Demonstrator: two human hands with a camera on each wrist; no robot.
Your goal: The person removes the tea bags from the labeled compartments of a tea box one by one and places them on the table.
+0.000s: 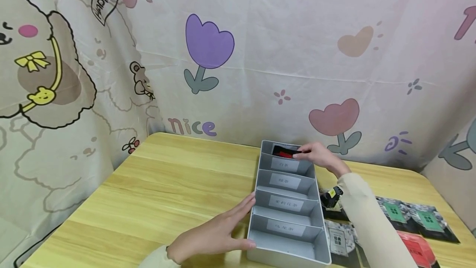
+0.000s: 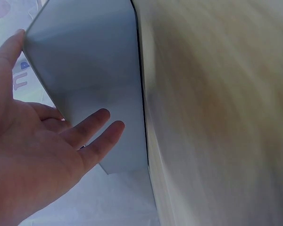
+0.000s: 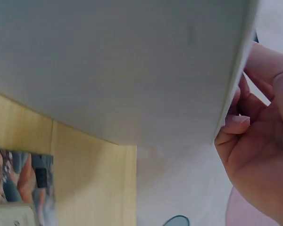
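Observation:
A long grey divided box (image 1: 251,218) stands on the table, with white labels on its dividers. In its farthest compartment is a black-and-red packet (image 1: 285,152), partly hidden by the compartment walls. My right hand (image 1: 320,155) reaches over the far right rim and pinches the packet's right edge. In the right wrist view that hand's fingers are curled at the box rim, and the packet is out of sight. Against the box's near left side rests my left hand (image 1: 213,235), thumb and fingers spread. The left wrist view shows its extended fingers (image 2: 106,141) along the grey side wall.
Right of the box lie several flat packets: a silver-labelled one (image 1: 337,239), green-labelled ones (image 1: 429,220) and a red one (image 1: 416,247). My right forearm covers part of them. A printed curtain (image 1: 253,94) hangs behind the wooden table (image 1: 178,177).

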